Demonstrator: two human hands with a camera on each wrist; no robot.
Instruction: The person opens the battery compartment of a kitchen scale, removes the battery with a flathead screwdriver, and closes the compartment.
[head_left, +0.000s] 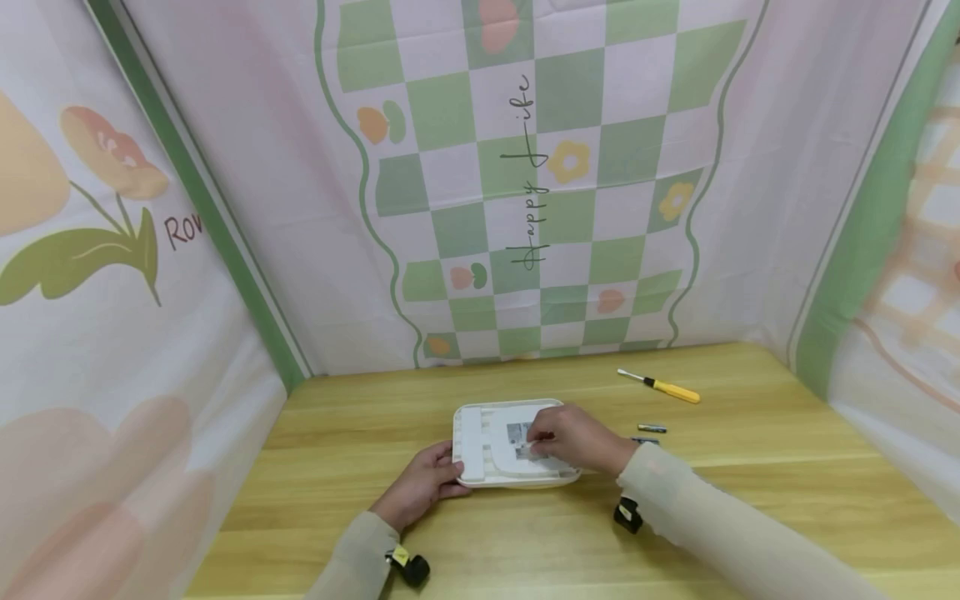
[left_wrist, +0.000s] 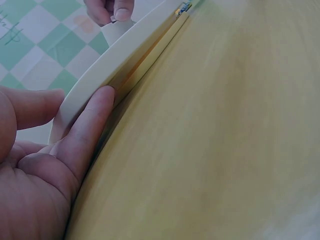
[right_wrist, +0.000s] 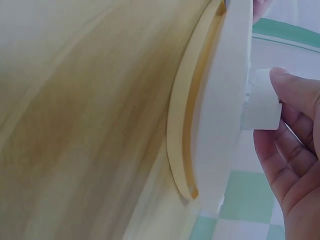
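Note:
A flat white plastic device (head_left: 469, 442) with rounded corners lies on the table, a grey label (head_left: 517, 433) on its upper face. My left hand (head_left: 427, 482) grips its left edge, with the thumb above and fingers below, as the left wrist view (left_wrist: 55, 145) confirms for the hand. Over the label, my right hand (head_left: 577, 437) pinches a small white plastic cover (right_wrist: 264, 105) between thumb and fingers. The cover stands upright from the device's face in the right wrist view; whether it is still attached I cannot tell.
Two small batteries, one nearer (head_left: 645, 440) and one farther (head_left: 652, 428), lie right of the device, the nearer partly behind my right wrist. A yellow-handled screwdriver (head_left: 675, 392) lies farther back. Patterned cloth (head_left: 510, 208) hangs around the wooden table (head_left: 360, 417).

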